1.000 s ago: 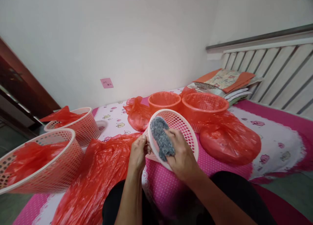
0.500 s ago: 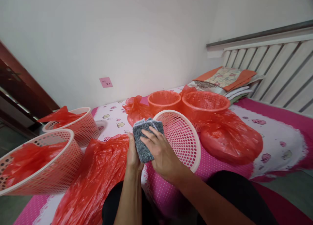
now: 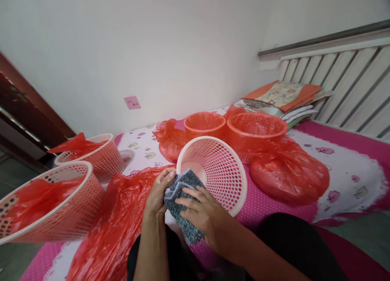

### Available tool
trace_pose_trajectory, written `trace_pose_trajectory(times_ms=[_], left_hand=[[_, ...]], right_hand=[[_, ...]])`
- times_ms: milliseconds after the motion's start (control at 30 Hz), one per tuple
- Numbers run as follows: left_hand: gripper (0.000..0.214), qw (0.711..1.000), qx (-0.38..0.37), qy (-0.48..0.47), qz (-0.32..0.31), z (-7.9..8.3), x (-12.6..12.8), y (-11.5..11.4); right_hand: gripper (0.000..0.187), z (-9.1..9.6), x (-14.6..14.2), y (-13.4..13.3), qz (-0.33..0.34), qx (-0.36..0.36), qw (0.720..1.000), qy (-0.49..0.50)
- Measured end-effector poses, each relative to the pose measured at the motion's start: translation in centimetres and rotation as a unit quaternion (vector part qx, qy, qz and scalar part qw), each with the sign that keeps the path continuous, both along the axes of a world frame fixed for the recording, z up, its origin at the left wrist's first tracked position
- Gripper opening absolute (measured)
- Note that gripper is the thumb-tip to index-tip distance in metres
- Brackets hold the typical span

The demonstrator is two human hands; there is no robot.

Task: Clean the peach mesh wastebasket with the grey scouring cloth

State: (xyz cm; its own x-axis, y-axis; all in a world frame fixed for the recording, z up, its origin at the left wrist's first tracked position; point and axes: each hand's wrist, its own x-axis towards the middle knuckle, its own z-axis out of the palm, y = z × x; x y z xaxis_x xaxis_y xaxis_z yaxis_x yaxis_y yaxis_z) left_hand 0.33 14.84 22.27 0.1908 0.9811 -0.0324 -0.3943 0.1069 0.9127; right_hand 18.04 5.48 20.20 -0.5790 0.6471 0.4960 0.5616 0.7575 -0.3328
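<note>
A thick grey speckled fabric piece with pale lilac edging hangs tilted between my hands in front of the basket. I cannot tell exactly what kind of article it is. My left hand pinches its upper left edge between thumb and bent fingers. Across its front lie the fingers of my right hand, holding its right side, with the thumb hidden. Just behind, a pink plastic basket lies on its side, its mouth turned towards me.
At left stand two pink baskets with red bags inside. A red plastic bag spreads beside my left arm. Behind are two red-lined baskets and a full red bag. Folded cushions lie near the radiator.
The grey fabric piece has come down and tilted, with its lilac-edged opening showing more. My left hand has shifted from its lower left side to its top edge.
</note>
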Motion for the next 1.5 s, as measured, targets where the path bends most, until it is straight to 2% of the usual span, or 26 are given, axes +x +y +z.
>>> trace_pose_trajectory(times_ms=[133, 300, 400, 467, 600, 700, 833, 900, 933, 1067, 1167, 1300, 1367, 1500], left_hand=[[0.054, 0.995, 0.008, 0.091, 0.029, 0.0, 0.1, 0.1], [0.046, 0.98, 0.063, 0.13, 0.137, -0.8, 0.5, 1.0], [0.065, 0.969, 0.09, 0.151, 0.171, -1.3, 0.4, 1.5], [0.08, 0.962, 0.109, 0.176, 0.178, -1.6, 0.1, 1.8], [0.078, 0.945, 0.132, 0.221, 0.199, -2.2, -0.6, 2.3], [0.075, 0.934, 0.136, 0.24, 0.226, -2.7, -1.2, 2.8], [0.07, 0.919, 0.146, 0.255, 0.264, -3.6, -2.1, 3.6], [0.068, 0.912, 0.147, 0.265, 0.277, -4.1, -2.4, 3.9], [0.067, 0.91, 0.144, 0.27, 0.28, -4.2, -2.6, 4.0], [0.059, 0.903, 0.138, 0.286, 0.29, -4.6, -2.6, 4.2], [0.053, 0.898, 0.146, 0.289, 0.299, -4.6, -2.5, 4.5], [0.055, 0.911, 0.144, 0.273, 0.273, -4.7, -2.7, 4.8], [0.054, 0.906, 0.137, 0.295, 0.271, -4.6, -2.9, 5.0], [0.041, 0.847, 0.153, 0.397, 0.319, -4.3, -3.2, 5.1]], right_hand=[[0.025, -0.7, 0.6, -0.8, 0.019, -0.021, 0.999, -0.022], [0.02, -2.2, 1.7, -1.1, 0.027, -0.062, 0.998, -0.019], [0.011, -3.1, 2.6, -0.9, 0.02, -0.082, 0.996, -0.021], [0.014, -3.4, 3.5, -0.8, 0.009, -0.086, 0.996, -0.005], [0.026, -3.1, 6.2, -0.3, -0.014, -0.076, 0.995, 0.07], [0.029, -3.0, 8.8, 0.5, -0.028, -0.084, 0.993, 0.081], [0.036, -5.0, 12.3, 2.4, -0.101, -0.123, 0.981, 0.108], [0.04, -6.8, 13.8, 3.4, -0.146, -0.155, 0.958, 0.191], [0.04, -7.8, 14.4, 3.9, -0.174, -0.185, 0.936, 0.244], [0.03, -10.4, 15.9, 5.5, -0.308, -0.274, 0.8, 0.435], [0.039, -10.7, 16.3, 6.0, -0.312, -0.297, 0.732, 0.528], [0.047, -10.4, 16.7, 5.9, -0.28, -0.311, 0.684, 0.597], [0.049, -10.5, 16.9, 5.7, -0.273, -0.314, 0.667, 0.619], [0.049, -10.9, 17.3, 5.5, -0.248, -0.328, 0.66, 0.629]])
